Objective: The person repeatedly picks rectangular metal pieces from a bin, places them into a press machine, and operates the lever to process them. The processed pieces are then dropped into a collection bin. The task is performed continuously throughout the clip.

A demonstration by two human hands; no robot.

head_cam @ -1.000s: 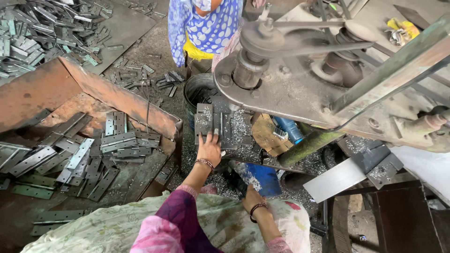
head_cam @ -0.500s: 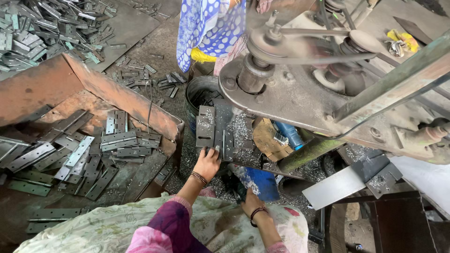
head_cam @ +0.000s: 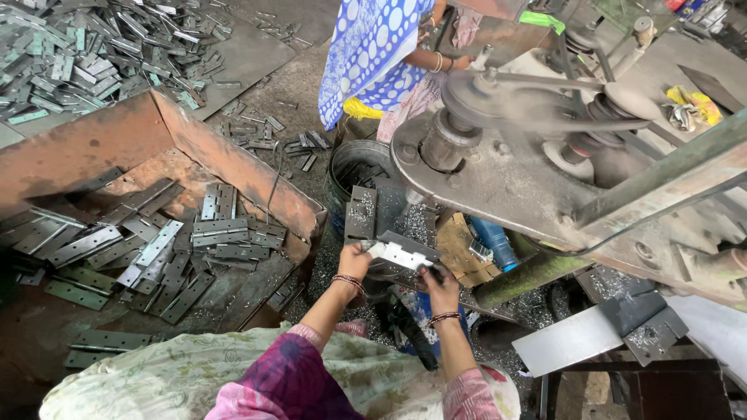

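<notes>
Countless metal hinges [head_cam: 163,249] litter the rusty tray [head_cam: 226,159].

Hands of the wearer: two, left hand [head_cam: 354,262] and right hand [head_cam: 441,282], one bangle on each wrist. One bright hinge [head_cam: 399,254] held between them. One other person [head_cam: 381,54] far centre. One rusty tray [head_cam: 117,155] at left, holding several dozen hinges [head_cam: 156,249], too many to count exactly. One far heap [head_cam: 93,47], hundreds of pieces. One round drum [head_cam: 350,167]. One machine [head_cam: 545,171] at right, two pulleys showing. One blue bottle [head_cam: 492,241].
</notes>
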